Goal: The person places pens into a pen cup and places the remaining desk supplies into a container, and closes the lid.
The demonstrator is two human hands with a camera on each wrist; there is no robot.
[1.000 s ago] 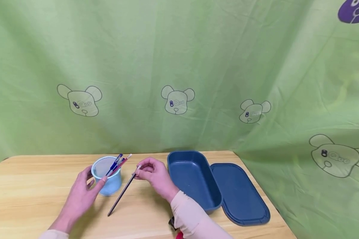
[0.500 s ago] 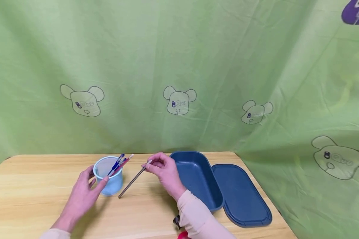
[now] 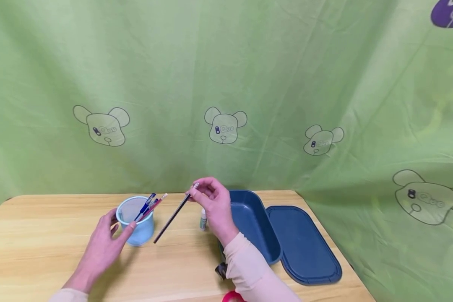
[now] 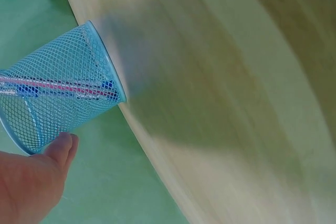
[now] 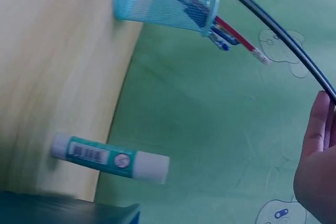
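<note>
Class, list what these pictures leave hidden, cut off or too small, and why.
Dark pencil: right wrist view, both ends cut off by the frame.
Red object: head view, cut off by the bottom edge.
Blue box: head view, partly hidden by the right hand.
Glue stick print: right wrist view, too small.

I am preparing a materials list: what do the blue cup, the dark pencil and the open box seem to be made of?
Cup: probably painted metal; an open mesh shows.
Pencil: perhaps coated wood, glossy; a bright streak runs along it, though plastic is possible.
Box: likely plastic, smooth, slightly shiny; rounded corners and soft reflections.
</note>
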